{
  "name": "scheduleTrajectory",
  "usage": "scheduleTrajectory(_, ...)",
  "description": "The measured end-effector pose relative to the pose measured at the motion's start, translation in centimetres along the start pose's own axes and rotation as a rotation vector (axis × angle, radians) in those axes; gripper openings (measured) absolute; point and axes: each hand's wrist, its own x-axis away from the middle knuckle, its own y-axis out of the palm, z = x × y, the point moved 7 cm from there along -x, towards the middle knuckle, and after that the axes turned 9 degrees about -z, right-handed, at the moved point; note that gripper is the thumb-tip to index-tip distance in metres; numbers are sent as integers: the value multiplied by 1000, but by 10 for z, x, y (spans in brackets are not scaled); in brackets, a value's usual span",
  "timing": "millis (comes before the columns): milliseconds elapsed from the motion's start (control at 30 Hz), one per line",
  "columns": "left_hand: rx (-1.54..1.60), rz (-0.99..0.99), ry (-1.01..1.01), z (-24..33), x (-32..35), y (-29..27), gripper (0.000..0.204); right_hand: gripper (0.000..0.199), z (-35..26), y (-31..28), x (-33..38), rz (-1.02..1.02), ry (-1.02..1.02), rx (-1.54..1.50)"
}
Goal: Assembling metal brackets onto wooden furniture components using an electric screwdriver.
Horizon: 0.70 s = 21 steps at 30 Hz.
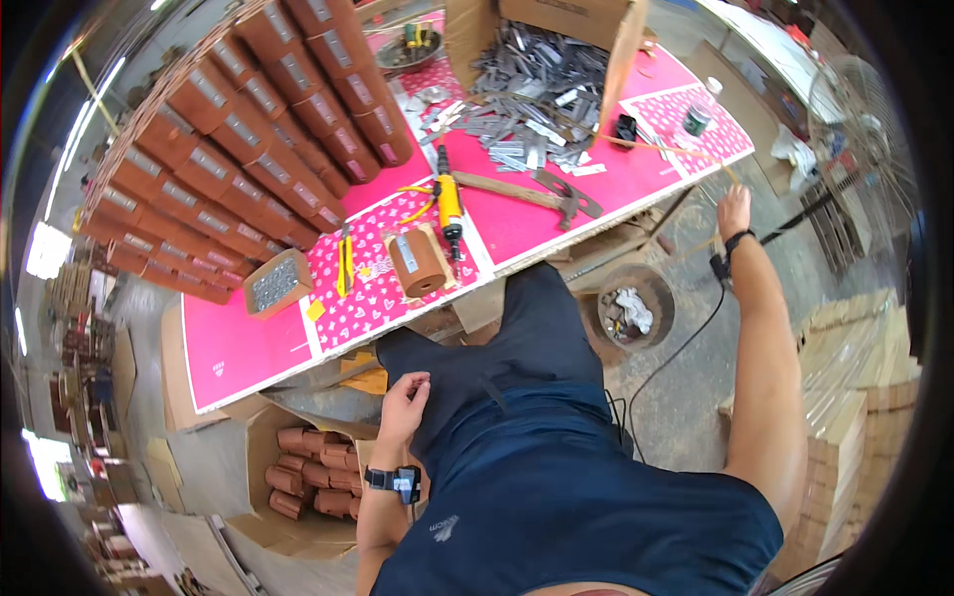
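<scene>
My right hand (734,211) reaches out past the table's right end, fingers closed around what looks like a thin tan strip (731,171). Low over my left thigh, my left hand (402,405) is loosely closed, with nothing visible in it. A brown-red roll-shaped block (416,261) with a metal plate on top lies at the table's near edge. Beside it are a yellow power screwdriver (449,209), yellow-handled pliers (345,260) and a wooden-handled hammer (527,192). A small box of metal fasteners (276,285) sits to the left.
Tall stacks of brown-red blocks (238,139) fill the pink table's (238,353) left back. Behind the hammer, a carton (624,70) spills grey metal pieces (542,84). A bin (636,306), a carton of blocks (316,472) and a fan (865,109) stand around.
</scene>
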Motion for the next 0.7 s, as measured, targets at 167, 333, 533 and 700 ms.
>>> scheduleTrajectory(167,-17,-23,70,3,-13,9,23,21,78,-17,-16,40,72,1)
scheduleTrajectory(333,2,3,158,44,-16,0,27,20,-8,-52,24,-20,-341,-994)
scheduleTrajectory(533,-470,285,498,171,-61,-46,71,21,-184,-234,138,-395,-881,-1904)
scheduleTrajectory(700,-840,161,385,194,-144,-48,104,23,-205,-370,149,273,-664,-1922)
